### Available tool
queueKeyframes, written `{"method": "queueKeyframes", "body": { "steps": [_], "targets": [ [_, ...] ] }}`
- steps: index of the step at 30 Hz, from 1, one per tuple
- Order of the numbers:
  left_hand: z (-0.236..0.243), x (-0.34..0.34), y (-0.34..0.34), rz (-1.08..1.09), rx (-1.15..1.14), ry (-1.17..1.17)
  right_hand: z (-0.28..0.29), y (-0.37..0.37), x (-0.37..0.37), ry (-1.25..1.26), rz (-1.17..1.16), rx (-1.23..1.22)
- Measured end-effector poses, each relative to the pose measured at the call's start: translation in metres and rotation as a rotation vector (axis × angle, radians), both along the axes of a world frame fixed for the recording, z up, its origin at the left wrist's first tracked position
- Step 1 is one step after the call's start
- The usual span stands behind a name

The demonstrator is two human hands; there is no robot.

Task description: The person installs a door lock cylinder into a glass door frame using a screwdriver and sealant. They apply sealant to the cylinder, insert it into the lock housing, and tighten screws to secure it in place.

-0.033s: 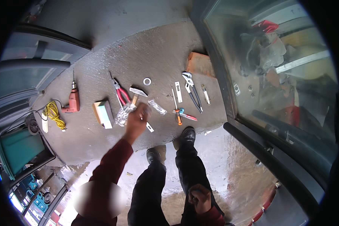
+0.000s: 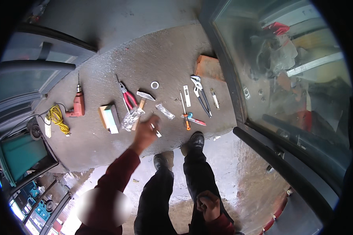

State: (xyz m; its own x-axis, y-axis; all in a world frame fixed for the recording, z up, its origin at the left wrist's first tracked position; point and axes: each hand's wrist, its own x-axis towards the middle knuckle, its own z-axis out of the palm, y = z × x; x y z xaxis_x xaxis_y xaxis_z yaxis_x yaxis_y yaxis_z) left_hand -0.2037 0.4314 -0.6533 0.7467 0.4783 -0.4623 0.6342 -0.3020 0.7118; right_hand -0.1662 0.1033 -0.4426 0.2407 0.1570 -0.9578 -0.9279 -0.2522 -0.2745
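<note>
My left hand (image 2: 146, 134) reaches over the ground, fingers bent and blurred. They are at a narrow white slotted plate (image 2: 158, 133), partly covering it; a grip does not show. Beside that hand lie a hammer (image 2: 145, 95) with a wooden handle, a crumpled clear plastic bag (image 2: 130, 118) and a small clear packet (image 2: 165, 111). My right hand (image 2: 208, 205) rests closed on my right thigh; its inside is hidden. Farther off are red-handled pliers (image 2: 127, 97) and a white ring (image 2: 155, 85). To the right lies an orange-handled screwdriver (image 2: 187, 124).
A red drill (image 2: 78, 103), yellow cord (image 2: 57, 118) and open box (image 2: 109, 118) stand at left. Right are a second white plate (image 2: 187, 96), black-handled pliers (image 2: 201, 96), a tube (image 2: 214, 98) and a brick (image 2: 208, 67). Glass doors (image 2: 278, 86) flank the ground.
My left hand has moved slightly right and down, from near the hammer's handle to the white slotted plate, uncovering more of the handle. My right hand has stayed on my thigh.
</note>
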Motion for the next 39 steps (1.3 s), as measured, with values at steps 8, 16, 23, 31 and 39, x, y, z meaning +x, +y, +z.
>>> {"method": "queueKeyframes", "body": {
  "steps": [8,16,23,31,39],
  "targets": [
    [-0.064,-0.018,0.001,-0.190,0.132,0.079,-0.021,-0.026,-0.032,0.064,0.183,-0.027],
    [-0.187,0.088,0.080,0.046,0.698,0.114,-0.050,-0.044,-0.024,0.049,0.093,0.044],
    [-0.201,0.098,0.093,-0.077,0.639,0.293,-0.054,-0.035,-0.018,0.132,0.036,0.054],
    [-0.131,0.055,0.054,0.008,0.455,0.092,-0.040,-0.017,-0.025,0.143,0.097,-0.042],
    [-0.139,0.080,0.015,-0.086,0.441,-0.009,-0.054,-0.023,-0.037,0.189,0.058,0.064]
  ]
}}
